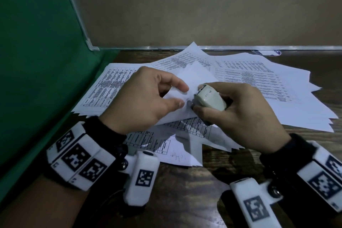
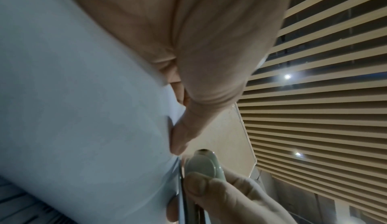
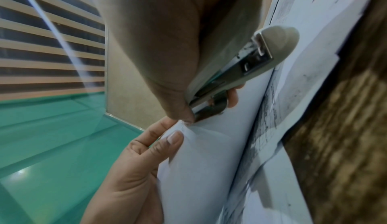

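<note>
Work in hand: the 2 hands meet over 1 corner of a thin set of sheets (image 1: 196, 74), with a stapler (image 1: 210, 99) brought to it.
Left hand (image 1: 146, 98): pinches the sheets near that corner, thumb on top and fingers (image 3: 171, 141) beneath.
Right hand (image 1: 240, 116): curled round the stapler's body, thumb underneath.
Where the sheets are: lifted between the hands, above loose printed pages (image 1: 259, 83) spread on the wooden table (image 1: 203, 181).
Contact: the stapler's lower metal end touches the puckered corner, just beside the left fingertips. It may be prying a staple rather than driving one; the wrist views do not settle it.
Sheets, handling: light, limp and easily torn at a corner. Best held close to the working point, from both faces, so they neither sag nor fan apart.
Stapler, handling: small and rigid, with a smooth plastic shell that could slip. Best gripped round its middle.
Nearby: a green panel (image 1: 37, 61) on the left.
</note>
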Demonstrator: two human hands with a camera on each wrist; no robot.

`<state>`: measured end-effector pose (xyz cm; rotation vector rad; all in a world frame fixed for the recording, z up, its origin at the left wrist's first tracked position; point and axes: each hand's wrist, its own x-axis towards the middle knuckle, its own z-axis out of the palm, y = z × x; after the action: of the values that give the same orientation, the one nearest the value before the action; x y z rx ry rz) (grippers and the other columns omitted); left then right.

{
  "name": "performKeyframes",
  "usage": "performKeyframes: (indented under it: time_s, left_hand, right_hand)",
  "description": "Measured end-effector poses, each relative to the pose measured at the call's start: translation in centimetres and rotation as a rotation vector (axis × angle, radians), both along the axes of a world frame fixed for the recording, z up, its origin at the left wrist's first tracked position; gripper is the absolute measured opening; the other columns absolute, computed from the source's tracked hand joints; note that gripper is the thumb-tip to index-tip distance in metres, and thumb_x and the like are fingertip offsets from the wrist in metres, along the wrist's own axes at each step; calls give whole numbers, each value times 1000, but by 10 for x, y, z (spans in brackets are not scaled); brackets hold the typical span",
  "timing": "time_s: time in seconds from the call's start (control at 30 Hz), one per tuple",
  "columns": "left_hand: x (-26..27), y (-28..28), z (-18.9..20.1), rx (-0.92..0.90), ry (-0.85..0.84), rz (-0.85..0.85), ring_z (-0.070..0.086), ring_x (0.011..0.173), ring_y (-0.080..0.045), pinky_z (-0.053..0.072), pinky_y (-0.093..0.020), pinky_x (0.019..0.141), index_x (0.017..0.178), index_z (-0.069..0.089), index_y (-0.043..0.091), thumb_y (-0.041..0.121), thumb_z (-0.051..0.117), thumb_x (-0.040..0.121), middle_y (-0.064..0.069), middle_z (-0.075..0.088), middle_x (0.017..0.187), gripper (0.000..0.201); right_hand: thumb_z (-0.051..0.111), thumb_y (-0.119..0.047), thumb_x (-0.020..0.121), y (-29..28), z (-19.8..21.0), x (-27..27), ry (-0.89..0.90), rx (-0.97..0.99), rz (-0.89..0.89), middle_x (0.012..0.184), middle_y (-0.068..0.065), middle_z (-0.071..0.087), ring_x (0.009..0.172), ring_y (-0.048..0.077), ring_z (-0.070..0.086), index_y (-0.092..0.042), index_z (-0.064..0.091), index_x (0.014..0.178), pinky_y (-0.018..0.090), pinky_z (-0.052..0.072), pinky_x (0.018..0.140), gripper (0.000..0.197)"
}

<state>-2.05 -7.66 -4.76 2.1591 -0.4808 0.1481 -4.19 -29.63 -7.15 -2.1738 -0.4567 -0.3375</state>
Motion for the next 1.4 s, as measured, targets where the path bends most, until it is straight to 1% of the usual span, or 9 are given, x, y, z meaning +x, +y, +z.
performKeyframes:
  time_s: [0.2, 0.3, 0.43, 0.5, 0.57, 0.7, 0.77, 0.9, 1.4]
  left_hand:
    - [0, 0, 0, 17, 31, -26, 37, 53, -15, 30, -26, 56, 94, 78, 26, 18, 86, 83, -14, 53, 60, 15]
    - [-2, 0, 1, 24, 50, -51, 43, 54, -15, 35, -27, 58, 95, 78, 25, 17, 85, 84, -24, 71, 80, 16]
    - [-3, 1, 1, 14, 58, -49, 43, 53, -14, 35, -26, 58, 94, 77, 24, 15, 85, 84, -24, 67, 75, 16]
    - [-3, 1, 1, -16, 72, -39, 40, 50, -12, 32, -22, 54, 93, 78, 23, 14, 85, 83, -14, 59, 62, 15]
    - [-3, 1, 1, -35, 92, -31, 38, 50, -12, 30, -22, 51, 94, 78, 22, 14, 85, 83, -7, 55, 62, 15]
    - [-6, -5, 1, -31, 114, -61, 34, 47, -8, 28, -18, 47, 93, 79, 22, 12, 85, 82, -4, 51, 57, 17]
    - [-6, -5, 2, -15, 101, -55, 35, 45, -7, 29, -16, 46, 95, 78, 22, 11, 84, 83, -11, 61, 58, 17]
    - [-2, 1, 6, -43, 82, -31, 35, 38, -1, 29, -12, 45, 98, 77, 17, 6, 81, 85, 15, 44, 40, 18]
    - [-1, -2, 1, -66, 112, -46, 37, 37, -1, 28, -9, 44, 99, 77, 16, 4, 80, 86, 16, 44, 39, 18]
  right_hand:
    - [77, -29, 91, 1, 0, -1, 21, -22, 34, 63, 2, 69, 52, 11, 59, -16, 72, 83, 31, 47, 52, 17]
    - [76, -33, 93, 2, 1, -3, 15, -41, 41, 63, 2, 69, 50, 8, 56, -15, 70, 80, 24, 42, 51, 23]
    - [75, -33, 92, 3, 2, -4, 0, -42, 40, 62, 1, 68, 50, 9, 56, -15, 70, 82, 31, 45, 52, 22]
    - [76, -33, 91, 3, 2, -4, -19, -35, 28, 63, 0, 68, 55, 15, 61, -18, 72, 83, 37, 51, 57, 18]
    - [77, -33, 91, 2, 3, -5, -29, -28, 19, 62, -2, 68, 55, 13, 62, -22, 73, 84, 38, 53, 60, 13]
    - [75, -30, 93, 7, 5, -7, -7, 28, 42, 62, 1, 69, 46, 9, 56, -16, 73, 86, 25, 43, 48, 16]
    - [75, -29, 93, 9, 6, -7, -6, 29, 45, 63, 2, 69, 46, 10, 56, -16, 73, 85, 22, 42, 48, 16]
    - [77, -26, 92, 5, 6, -5, -3, 49, 37, 63, 3, 69, 45, 10, 54, -11, 74, 90, 24, 42, 48, 16]
    - [76, -23, 93, 1, 3, -3, 26, 56, 79, 63, 3, 70, 47, 9, 55, -10, 74, 84, 25, 44, 48, 16]
